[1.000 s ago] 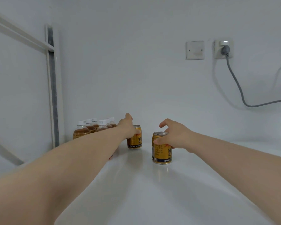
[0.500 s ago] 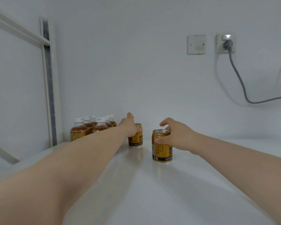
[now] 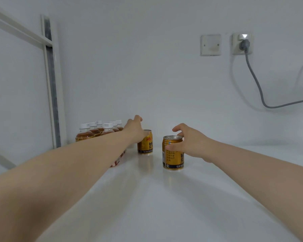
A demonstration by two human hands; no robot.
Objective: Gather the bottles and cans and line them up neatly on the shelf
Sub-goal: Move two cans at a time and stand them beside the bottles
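Two gold cans stand upright on the white shelf (image 3: 147,198). The far can (image 3: 146,144) is beside a group of several brown tea bottles (image 3: 96,131) with white caps at the back left. My left hand (image 3: 134,130) is wrapped around the far can's left side. The near can (image 3: 172,152) stands to the right and closer to me. My right hand (image 3: 189,142) grips its top rim, thumb on the front and fingers arched over the back. My left forearm hides the lower parts of the bottles.
A white wall closes the back of the shelf. A switch plate (image 3: 210,44) and a socket with a grey plug (image 3: 242,44) sit high on the right, its cable (image 3: 259,89) hanging down. A white metal frame post (image 3: 51,84) stands at left.
Both hands stay on their cans; the cans have hardly shifted on the shelf. The view has tilted slightly, so the wall plates sit a little lower in the frame.
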